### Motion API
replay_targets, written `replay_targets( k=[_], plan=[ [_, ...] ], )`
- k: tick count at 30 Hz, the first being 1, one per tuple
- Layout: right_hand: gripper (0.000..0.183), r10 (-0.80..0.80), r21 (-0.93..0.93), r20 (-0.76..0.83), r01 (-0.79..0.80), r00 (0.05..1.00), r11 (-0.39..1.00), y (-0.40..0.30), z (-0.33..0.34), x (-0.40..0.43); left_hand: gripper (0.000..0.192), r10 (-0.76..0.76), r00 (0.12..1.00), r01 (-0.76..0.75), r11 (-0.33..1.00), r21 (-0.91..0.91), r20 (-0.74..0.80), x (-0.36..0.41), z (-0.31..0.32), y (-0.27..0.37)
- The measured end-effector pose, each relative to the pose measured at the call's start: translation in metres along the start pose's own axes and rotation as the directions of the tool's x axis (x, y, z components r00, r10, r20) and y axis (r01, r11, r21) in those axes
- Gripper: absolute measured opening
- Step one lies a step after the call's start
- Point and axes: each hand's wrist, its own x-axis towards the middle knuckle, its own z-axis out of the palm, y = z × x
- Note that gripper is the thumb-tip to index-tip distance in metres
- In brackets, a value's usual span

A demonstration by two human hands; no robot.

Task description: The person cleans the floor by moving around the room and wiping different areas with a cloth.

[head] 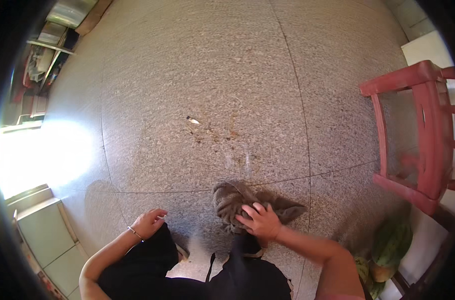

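My right hand (260,221) presses down on a bunched brown cloth (233,200), its fingers spread and dug into the folds. The cloth lies on the speckled stone-tile floor (212,75) just in front of my right foot, with one end trailing to the right. Over my left knee hovers my left hand (150,222), its fingers bent and a thin bracelet (135,233) on the wrist. A tiny white spot shows at its fingertips; what it is cannot be made out. Farther forward are brownish smears and crumbs (214,135), beside a small white piece with a dark end (193,120).
To the right stands a red stool (430,138). Watermelons (392,238) lie at the lower right. A shelf with goods (43,62) is at the upper left, above a bright, glaring opening (43,157). Pale green tiles (45,232) cover a low structure at the lower left.
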Motion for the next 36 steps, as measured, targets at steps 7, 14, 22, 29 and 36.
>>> replay_targets(
  k=[7, 14, 22, 29, 36],
  plan=[
    [0.031, -0.028, -0.149, -0.202, -0.002, 0.979, 0.989, 0.096, -0.028, 0.126, 0.032, -0.072, 0.988, 0.067, 0.997, -0.045, -0.135, -0.015, 0.003, -0.014],
    [0.032, 0.179, -0.023, -0.524, -0.224, 0.833, 0.974, 0.159, -0.099, 0.231, 0.033, -0.03, 0.998, 0.022, 0.988, -0.156, -0.05, -0.008, -0.005, 0.004],
    [0.041, 0.0, 0.236, -0.352, 0.089, 0.936, 0.968, -0.012, -0.03, 0.108, 0.034, -0.116, 0.992, 0.103, 0.97, -0.22, -0.046, -0.02, 0.017, -0.046],
    [0.034, -0.321, 0.114, -0.056, 0.325, 0.945, 0.939, -0.058, 0.081, 0.105, 0.036, -0.12, 0.991, 0.106, 0.971, -0.212, -0.053, -0.018, -0.005, -0.028],
    [0.027, -0.013, -0.144, -0.224, -0.019, 0.974, 0.989, 0.034, 0.027, 0.252, 0.036, -0.174, 0.979, 0.132, 0.935, -0.329, -0.102, -0.045, 0.006, -0.042]
  ],
)
